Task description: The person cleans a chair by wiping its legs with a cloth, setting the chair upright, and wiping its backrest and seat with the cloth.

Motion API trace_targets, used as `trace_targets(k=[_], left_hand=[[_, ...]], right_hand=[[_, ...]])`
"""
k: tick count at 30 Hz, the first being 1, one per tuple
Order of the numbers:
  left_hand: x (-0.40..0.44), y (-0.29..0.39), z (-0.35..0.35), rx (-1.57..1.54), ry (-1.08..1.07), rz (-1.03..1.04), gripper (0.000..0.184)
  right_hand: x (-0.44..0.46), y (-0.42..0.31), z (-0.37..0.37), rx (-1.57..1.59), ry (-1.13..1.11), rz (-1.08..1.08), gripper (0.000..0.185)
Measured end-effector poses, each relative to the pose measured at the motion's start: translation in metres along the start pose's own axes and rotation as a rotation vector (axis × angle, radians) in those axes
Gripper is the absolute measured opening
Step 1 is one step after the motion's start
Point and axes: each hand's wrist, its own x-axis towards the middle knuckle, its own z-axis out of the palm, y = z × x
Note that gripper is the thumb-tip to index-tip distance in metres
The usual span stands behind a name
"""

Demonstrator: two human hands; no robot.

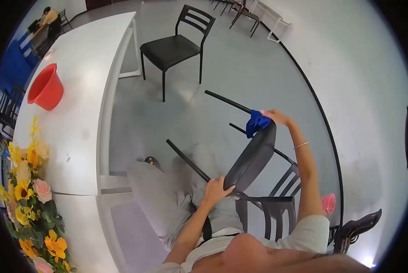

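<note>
A black chair (251,159) is tipped on its side in front of me, its legs sticking out toward the left and its seat on edge. My left hand (217,191) grips the near corner of the seat, close to where one leg joins it. At the far corner, my right hand (276,117) holds a blue cloth (257,122) against the seat edge and the top of another leg. Some of the cloth hangs down below the fingers. The right palm is partly out of sight.
A white table (83,86) on my left bears a red bucket (48,88) and a flower arrangement (33,195). Another black chair (171,51) stands upright ahead. The wall (345,91) runs along my right, with a pink basket (328,203) near it. A person (49,19) sits far back left.
</note>
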Motion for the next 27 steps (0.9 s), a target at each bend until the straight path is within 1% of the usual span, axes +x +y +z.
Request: trace_targets(k=[2, 3, 5, 6, 8, 9, 11, 12, 14, 15, 17, 18, 19, 21, 23, 25, 27], left_hand=[[-0.004, -0.006, -0.007, 0.012, 0.019, 0.006, 0.063], [0.005, 0.005, 0.005, -0.018, 0.027, 0.004, 0.063], [0.000, 0.008, 0.001, -0.007, 0.055, -0.009, 0.055], [0.005, 0.004, -0.001, -0.004, 0.065, -0.010, 0.055], [0.007, 0.000, -0.003, -0.035, 0.075, 0.017, 0.055], [0.005, 0.001, -0.002, -0.041, 0.075, 0.006, 0.055], [0.006, -0.001, -0.005, -0.062, 0.024, 0.012, 0.055], [0.006, -0.002, -0.006, -0.062, 0.025, 0.005, 0.055], [0.009, -0.001, -0.007, -0.078, 0.014, 0.039, 0.054], [0.011, -0.002, -0.007, -0.079, 0.030, 0.029, 0.054], [0.010, -0.005, -0.004, -0.098, -0.075, -0.023, 0.055], [0.011, -0.005, -0.005, -0.098, -0.075, -0.021, 0.055], [0.011, -0.004, -0.008, -0.101, -0.076, -0.030, 0.055], [0.014, -0.004, -0.014, -0.151, -0.004, 0.011, 0.052], [0.013, -0.011, -0.010, -0.153, -0.028, 0.021, 0.052], [0.012, -0.015, -0.011, -0.156, -0.046, 0.023, 0.051], [0.011, -0.014, -0.015, -0.172, -0.124, 0.018, 0.053]], right_hand=[[0.007, 0.002, -0.002, 0.012, -0.007, 0.190, 0.057], [0.008, 0.017, -0.020, -0.016, -0.008, 0.205, 0.057], [0.021, 0.039, -0.015, -0.080, -0.098, -0.009, 0.049], [0.022, 0.026, -0.014, -0.085, -0.097, -0.018, 0.049], [0.009, -0.012, -0.004, -0.254, -0.013, -0.243, 0.050], [0.014, -0.008, 0.000, -0.257, -0.025, -0.240, 0.050], [0.037, -0.001, 0.010, -0.529, 0.041, -0.208, 0.050], [0.047, -0.002, 0.013, -0.530, 0.036, -0.211, 0.050], [0.077, -0.011, 0.020, -0.581, -0.200, 0.065, 0.044], [0.095, -0.012, 0.029, -0.594, -0.205, 0.053, 0.044], [0.125, -0.009, 0.054, -0.708, -0.071, 0.114, 0.039], [0.134, -0.022, 0.064, -0.749, -0.041, 0.111, 0.038], [0.145, -0.036, 0.072, -0.750, -0.050, 0.109, 0.038], [0.174, -0.064, 0.084, -0.821, -0.151, 0.188, 0.036], [0.199, -0.087, 0.100, -0.816, -0.127, 0.199, 0.035], [0.232, -0.094, 0.115, -0.815, -0.108, 0.203, 0.034], [0.270, -0.092, 0.137, -0.792, 0.030, 0.151, 0.030]])
